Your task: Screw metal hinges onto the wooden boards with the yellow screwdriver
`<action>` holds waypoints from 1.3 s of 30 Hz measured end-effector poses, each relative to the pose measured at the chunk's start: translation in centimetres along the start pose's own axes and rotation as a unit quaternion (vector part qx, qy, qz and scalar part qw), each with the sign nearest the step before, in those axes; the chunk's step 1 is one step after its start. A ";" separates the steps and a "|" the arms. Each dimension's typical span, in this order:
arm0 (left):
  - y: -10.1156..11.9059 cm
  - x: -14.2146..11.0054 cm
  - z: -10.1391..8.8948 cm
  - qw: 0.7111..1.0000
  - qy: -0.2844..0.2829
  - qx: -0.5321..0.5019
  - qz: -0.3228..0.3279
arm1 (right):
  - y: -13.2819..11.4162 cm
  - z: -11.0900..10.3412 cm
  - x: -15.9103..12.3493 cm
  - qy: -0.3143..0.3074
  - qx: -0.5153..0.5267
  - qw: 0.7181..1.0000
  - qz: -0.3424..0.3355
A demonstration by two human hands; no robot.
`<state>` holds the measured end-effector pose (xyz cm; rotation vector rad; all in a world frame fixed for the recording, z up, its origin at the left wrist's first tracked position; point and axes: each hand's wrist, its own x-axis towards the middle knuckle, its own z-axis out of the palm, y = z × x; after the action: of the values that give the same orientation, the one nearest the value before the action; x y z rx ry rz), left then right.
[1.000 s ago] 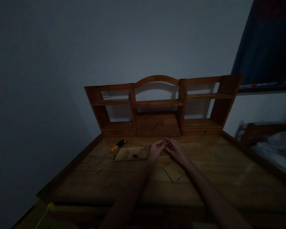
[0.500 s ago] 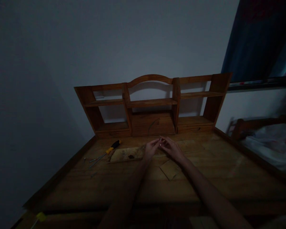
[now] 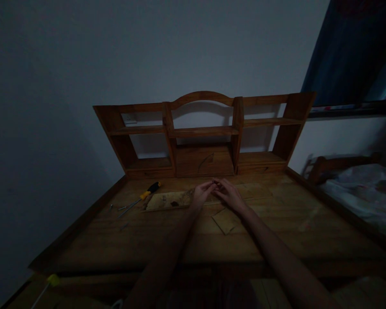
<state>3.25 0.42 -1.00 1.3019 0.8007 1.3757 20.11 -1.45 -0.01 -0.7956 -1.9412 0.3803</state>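
My left hand (image 3: 202, 193) and my right hand (image 3: 229, 193) meet over the middle of the wooden desk (image 3: 180, 244). Their fingertips pinch a small shiny metal piece (image 3: 214, 183) between them; it is too small and dark to name its kind. Behind and under the hands lies a long, worn wooden board (image 3: 162, 201) with dark stains. A small square flat piece (image 3: 224, 222) lies close to my right forearm. To the left rests a screwdriver (image 3: 149, 191) with a black and yellow handle. Small metal parts (image 3: 111, 207), perhaps screws, lie by its tip.
A wooden shelf unit (image 3: 204, 131) stands along the back of the desk against the wall. At bottom left, below the desk edge, is a yellow-handled tool (image 3: 53, 280). A bed frame with a pale plastic-looking cover (image 3: 363, 189) is on the right.
The view has shifted slightly, so the desk and shelf sit a little higher. Both hands still pinch the small metal piece, which shows less between the fingers now.
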 end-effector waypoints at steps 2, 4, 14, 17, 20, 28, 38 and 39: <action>-0.3 0.2 -0.1 1.000 0.017 -0.019 -0.007 | -0.3 -0.1 0.0 -0.004 0.001 1.000 0.002; -0.4 0.4 -0.2 0.999 0.029 -0.032 -0.014 | -0.3 0.0 0.0 -0.006 0.001 1.000 0.006; 0.0 0.2 -0.5 0.997 0.005 -0.069 -0.036 | 0.1 0.2 -0.1 0.005 0.002 0.999 0.038; 0.3 -0.1 -0.3 0.994 -0.026 -0.091 -0.046 | 0.0 0.2 0.0 0.012 0.002 0.999 0.045; 0.6 -0.4 -0.1 0.992 -0.048 -0.108 -0.046 | -0.1 0.2 0.0 0.015 0.000 0.999 0.051; 0.9 -0.5 0.1 0.989 -0.035 -0.135 -0.057 | -0.7 0.1 -0.1 0.012 0.006 0.999 0.053; 0.9 -0.7 0.0 0.979 -0.099 -0.156 -0.084 | -0.8 0.0 0.1 0.015 0.013 0.998 0.051; 0.9 -0.7 0.1 0.978 -0.103 -0.159 -0.086 | -0.8 0.1 0.1 0.017 0.013 0.998 0.053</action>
<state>3.04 -0.46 -0.37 1.0755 0.5144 1.1539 19.75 -1.98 0.43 -0.8848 -1.8646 0.4510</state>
